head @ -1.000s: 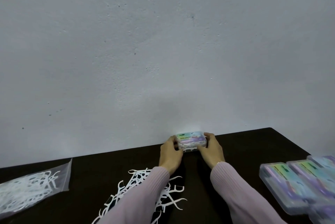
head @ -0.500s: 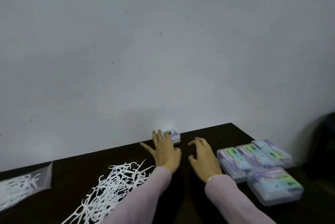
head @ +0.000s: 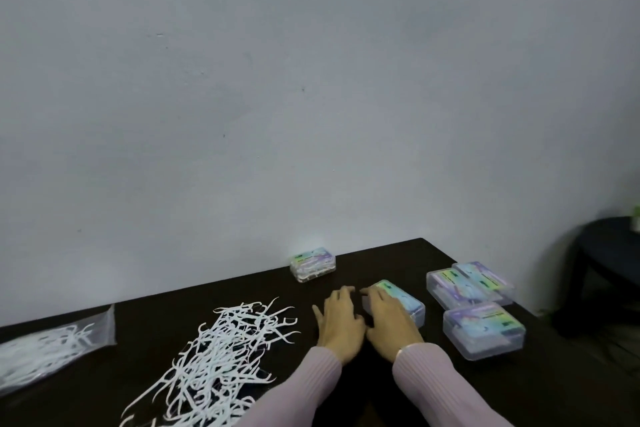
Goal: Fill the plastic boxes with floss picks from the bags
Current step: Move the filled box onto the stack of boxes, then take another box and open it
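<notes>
Resting on a plastic box, the right hand covers its lid with curled fingers; the left hand lies spread flat on the dark table just beside it. Loose floss picks lie piled to the left, beyond them a bag. A filled box stands by the wall; three more boxes sit right.

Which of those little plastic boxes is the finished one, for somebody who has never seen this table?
Find the dark table against the grey wall. At its far edge stands one lone box, apart from the others, and white picks show through its clear sides.
</notes>
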The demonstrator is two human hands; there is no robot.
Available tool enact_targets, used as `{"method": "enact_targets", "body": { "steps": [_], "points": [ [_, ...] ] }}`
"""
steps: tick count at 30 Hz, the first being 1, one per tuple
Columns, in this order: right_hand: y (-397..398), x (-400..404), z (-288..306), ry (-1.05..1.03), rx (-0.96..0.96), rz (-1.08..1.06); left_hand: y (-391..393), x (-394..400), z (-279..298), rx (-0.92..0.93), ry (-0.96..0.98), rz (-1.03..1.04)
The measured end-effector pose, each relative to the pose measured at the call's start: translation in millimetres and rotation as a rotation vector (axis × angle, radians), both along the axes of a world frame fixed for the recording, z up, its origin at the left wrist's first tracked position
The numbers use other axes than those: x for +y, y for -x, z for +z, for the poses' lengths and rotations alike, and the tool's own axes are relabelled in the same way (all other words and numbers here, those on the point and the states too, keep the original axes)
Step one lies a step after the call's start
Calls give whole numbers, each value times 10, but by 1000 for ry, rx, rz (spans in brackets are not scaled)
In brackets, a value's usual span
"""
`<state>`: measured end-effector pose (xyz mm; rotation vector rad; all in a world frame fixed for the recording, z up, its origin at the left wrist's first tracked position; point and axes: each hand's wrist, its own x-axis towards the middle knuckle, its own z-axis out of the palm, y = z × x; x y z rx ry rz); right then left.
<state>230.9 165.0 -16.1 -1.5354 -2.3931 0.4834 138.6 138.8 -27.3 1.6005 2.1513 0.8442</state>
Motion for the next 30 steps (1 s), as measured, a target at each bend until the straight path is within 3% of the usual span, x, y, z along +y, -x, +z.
{"method": "enact_targets", "body": {
  "steps": [7, 11, 19, 23, 30],
  "points": [
    [-62, -115, -64, -74, -21, -118, 153, -261, -89, -77, -25, 11],
    [-54, -144, -76, -55, 163, -19, 214, -372, -137, -127, -114, -32],
    [-8, -176, -185, 61, 388, 49, 329, -596, -191, 166, -216, -41],
    [-32, -162, -194, 130, 466, 44, 338, -687, -163, 232, -283, -20],
    [26, -258, -98, 173, 798, 144, 423, -839, -200, 336, -495, 4]
  ]
}}
